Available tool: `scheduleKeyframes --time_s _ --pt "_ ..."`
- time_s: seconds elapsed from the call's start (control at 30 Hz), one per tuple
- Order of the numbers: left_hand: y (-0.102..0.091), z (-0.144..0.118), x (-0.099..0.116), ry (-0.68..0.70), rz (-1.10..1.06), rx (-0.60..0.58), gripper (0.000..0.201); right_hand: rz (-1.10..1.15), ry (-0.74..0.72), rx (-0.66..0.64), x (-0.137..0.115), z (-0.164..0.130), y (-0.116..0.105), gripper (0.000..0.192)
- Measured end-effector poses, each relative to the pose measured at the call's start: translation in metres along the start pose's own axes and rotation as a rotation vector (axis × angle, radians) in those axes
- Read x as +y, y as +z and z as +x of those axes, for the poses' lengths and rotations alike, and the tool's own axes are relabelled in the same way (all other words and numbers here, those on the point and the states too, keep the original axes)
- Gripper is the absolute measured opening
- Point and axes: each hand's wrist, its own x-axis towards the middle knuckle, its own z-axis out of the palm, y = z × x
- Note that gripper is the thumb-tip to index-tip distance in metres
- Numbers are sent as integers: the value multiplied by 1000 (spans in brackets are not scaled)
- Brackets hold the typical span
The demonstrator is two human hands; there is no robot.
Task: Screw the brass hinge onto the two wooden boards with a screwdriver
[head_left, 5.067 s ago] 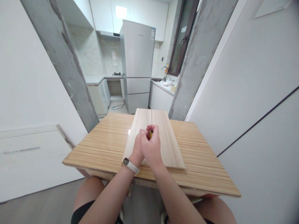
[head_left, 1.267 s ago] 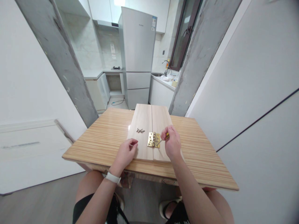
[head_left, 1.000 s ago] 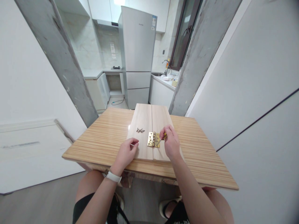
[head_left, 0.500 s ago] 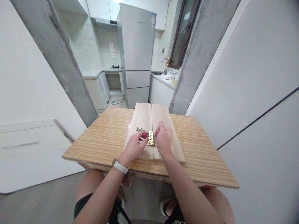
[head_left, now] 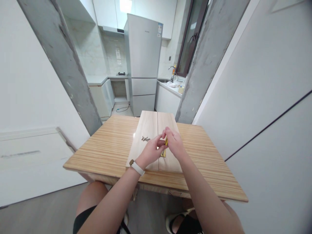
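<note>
Two pale wooden boards point(head_left: 147, 125) lie side by side, with a straight seam between them. Over the seam, a brass hinge point(head_left: 163, 153) is partly hidden by my fingers, and parts of it look tilted up from the wood. My left hand point(head_left: 153, 150), a pale-banded watch on its wrist, pinches the hinge from the left. Curled closed against the hinge's right side is my right hand point(head_left: 174, 143); what its fingers hold is hidden. Several small dark screws point(head_left: 145, 138) are grouped on the left board, just beyond my left hand.
The boards rest on a wood-grain table point(head_left: 104, 146) whose near edge is by my knees. Beyond it stand a grey fridge point(head_left: 143, 48) and a counter with a sink tap point(head_left: 172, 72). White panels and grey pillars flank both sides.
My left hand has moved right and now pinches the hinge, which lay flat across the seam and now looks tilted. My right hand remains curled beside it. The view has shifted slightly.
</note>
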Motion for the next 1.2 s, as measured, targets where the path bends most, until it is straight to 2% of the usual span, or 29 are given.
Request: scheduleKeyframes --time_s 0.1,0.2,0.3,0.37,0.43,0.5,0.57,0.67,0.73,0.77,0.83,0.9,1.07,1.1,1.2 --pt "0 -2 2 54 77 12 27 66 73 183 -11 -12 11 45" --pt "-1 -6 6 70 161 44 29 212 169 348 -26 -23 28 42" --pt "-2 -11 9 54 255 57 26 199 206 484 -35 -30 43 43" --pt "-3 -13 9 44 278 54 21 157 227 533 -36 -29 47 47" --pt "-4 -12 8 32 228 32 17 128 236 510 -32 -24 44 52" --pt "-4 -9 6 10 117 -5 15 137 239 417 -27 -16 36 54" --pt "-4 -4 3 -21 -22 -36 22 211 250 244 -22 -6 24 55" --pt "-4 4 -3 -35 -180 -60 37 401 285 -205 -17 10 3 57" --pt "-4 7 -6 -25 -202 -79 32 503 310 -503 -14 20 -8 59" --pt "-4 8 -7 -21 -188 -87 28 535 322 -596 -13 23 -11 60" --pt "-4 8 -9 -20 -140 -89 22 545 321 -627 -11 25 -13 61" --pt "-5 8 -9 -17 -93 -67 21 492 280 -477 -11 20 -7 58" --pt "-4 3 -2 21 137 23 29 190 172 281 -28 -18 28 36" --pt "-3 1 -1 30 203 43 31 153 174 375 -34 -26 35 30" --pt "2 -8 1 17 348 120 27 93 172 485 -48 -40 53 20"
